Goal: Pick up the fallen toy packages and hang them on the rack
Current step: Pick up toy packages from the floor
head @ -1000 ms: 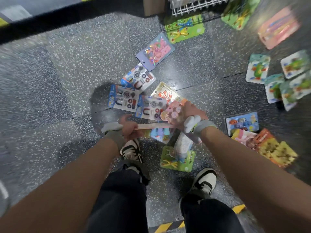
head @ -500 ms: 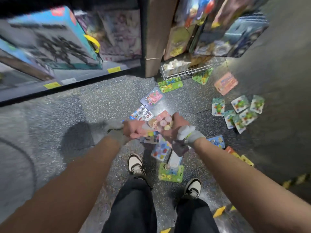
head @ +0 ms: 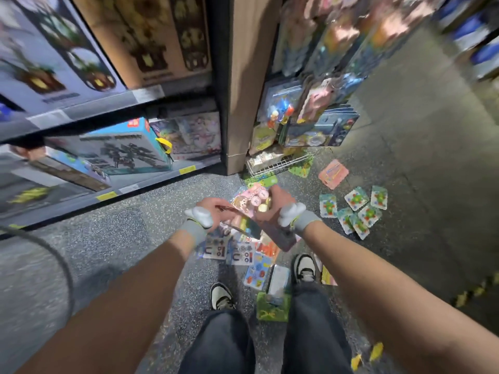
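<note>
The left hand pinches the near edge of the pink package, and the right hand curls round its far side. A second ago the package was low over the floor. Now it is raised toward the rack, which has come fully into view with the shelves. Other packages still lie scattered.

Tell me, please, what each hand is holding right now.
Left hand: grips one edge of the pink flat plastic toy package.
Right hand: grips that package's opposite side.
</note>
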